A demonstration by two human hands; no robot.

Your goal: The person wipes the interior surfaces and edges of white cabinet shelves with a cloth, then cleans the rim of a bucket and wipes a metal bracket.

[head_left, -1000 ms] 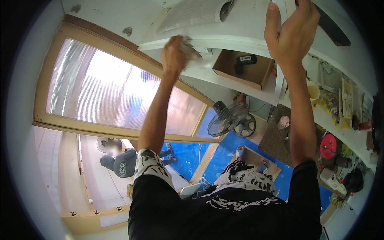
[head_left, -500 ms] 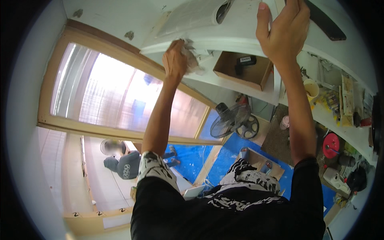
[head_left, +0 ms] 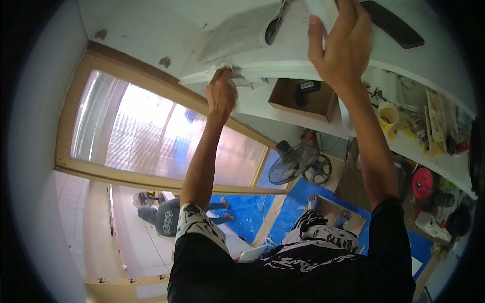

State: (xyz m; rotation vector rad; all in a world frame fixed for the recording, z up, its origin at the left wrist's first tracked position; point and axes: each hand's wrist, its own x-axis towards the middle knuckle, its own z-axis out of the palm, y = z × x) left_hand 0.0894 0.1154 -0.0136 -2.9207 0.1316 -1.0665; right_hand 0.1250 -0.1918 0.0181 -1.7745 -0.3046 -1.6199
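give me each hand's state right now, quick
Left hand: closed, holding crumpled pale material at the white shelf edge.
Right hand: open, thumb apart from fingers, by the white upright panel.

The crumpled pale cloth (head_left: 227, 67), earlier a blur trailing right of the bare left hand (head_left: 221, 96), now shows mainly at its fingertips along the long white shelf edge (head_left: 288, 69). The spread bare right hand (head_left: 343, 53) has shifted left, uncovering more of the long flat black strip with a rounded end (head_left: 393, 24)
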